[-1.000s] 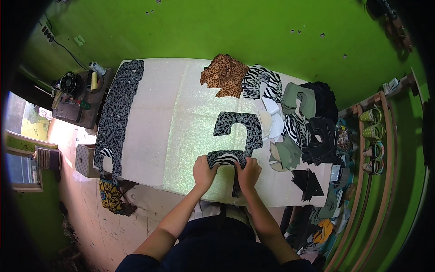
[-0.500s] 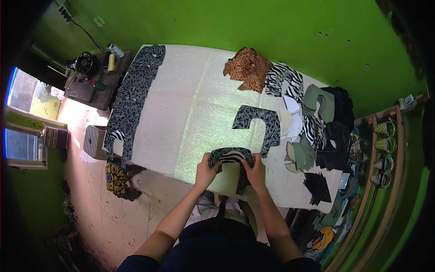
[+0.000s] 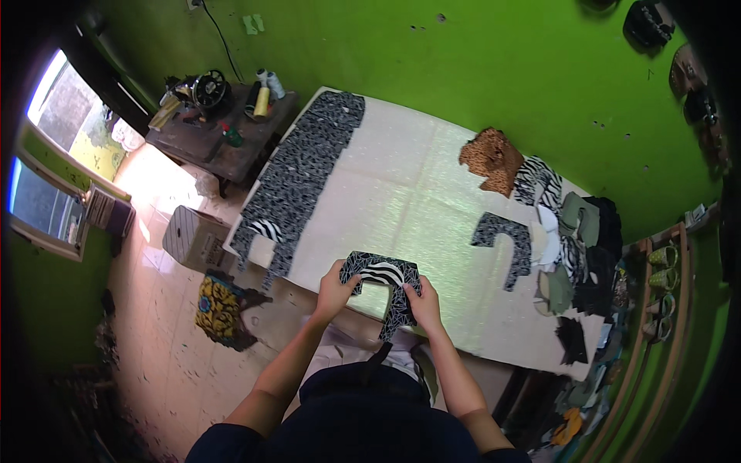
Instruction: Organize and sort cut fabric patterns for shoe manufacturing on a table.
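Head view, left hand: the left hand [image 3: 332,293] pinches the left end of the held cloth piece, thumb on top, fingers closed on it.
Head view, right hand: the right hand [image 3: 424,304] grips the same piece at its right side, fingers also closed on it.
Held cloth piece: the black-and-grey patterned piece [image 3: 399,309] is hook-shaped, in front of the person, over the near edge of the table [image 3: 386,201]; whether it touches the table cannot be told.
Striped strip: a curved black-and-white strip [image 3: 382,272] lies along the piece's inner curve, between the hands.
Matching cloth: a similar hook-shaped piece [image 3: 522,248] lies to the right; a long patterned cloth [image 3: 312,166] covers the table's left end.
Right-hand pile: brown spotted cloth [image 3: 492,163], zebra-striped pieces [image 3: 538,183] and green pieces [image 3: 580,217] lie near one another.
Left corner: a sewing machine [image 3: 210,89] stands beside thread spools [image 3: 262,103].
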A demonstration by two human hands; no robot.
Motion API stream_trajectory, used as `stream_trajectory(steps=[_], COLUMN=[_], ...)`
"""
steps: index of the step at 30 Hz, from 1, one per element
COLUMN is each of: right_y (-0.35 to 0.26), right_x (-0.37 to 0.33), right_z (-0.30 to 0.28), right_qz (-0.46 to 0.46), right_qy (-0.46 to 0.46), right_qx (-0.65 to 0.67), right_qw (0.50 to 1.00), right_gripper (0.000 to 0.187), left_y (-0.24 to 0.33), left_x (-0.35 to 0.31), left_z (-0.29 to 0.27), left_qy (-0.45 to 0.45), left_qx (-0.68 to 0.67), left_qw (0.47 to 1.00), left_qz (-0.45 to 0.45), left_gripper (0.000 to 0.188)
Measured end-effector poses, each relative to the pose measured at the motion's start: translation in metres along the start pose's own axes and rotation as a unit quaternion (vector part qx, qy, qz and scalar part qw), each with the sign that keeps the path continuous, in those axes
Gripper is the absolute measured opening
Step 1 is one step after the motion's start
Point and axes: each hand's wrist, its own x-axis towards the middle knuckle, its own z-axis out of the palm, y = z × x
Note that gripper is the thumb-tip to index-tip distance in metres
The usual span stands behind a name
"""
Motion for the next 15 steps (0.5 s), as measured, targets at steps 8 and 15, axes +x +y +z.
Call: stream_trajectory(steps=[8, 15], right_y=[-0.018, -0.054], right_x=[0.024, 0.020], right_z=[0.181, 0.278], right_qz=[-0.039, 0.028], right_qy=[0.073, 0.065], right_qx=[-0.023, -0.073], right_qw=[0.996, 0.995], right_gripper=[0.019, 0.030], left_y=[-0.058, -0.110], left_x=[0.065, 0.082], left_z=[-0.159, -0.244], left_qy=[-0.007, -0.012], left_qx=[0.112, 0.117], left_qw=[0.990, 0.993], left_qz=[0.090, 0.031], left_gripper=[0.037, 0.042])
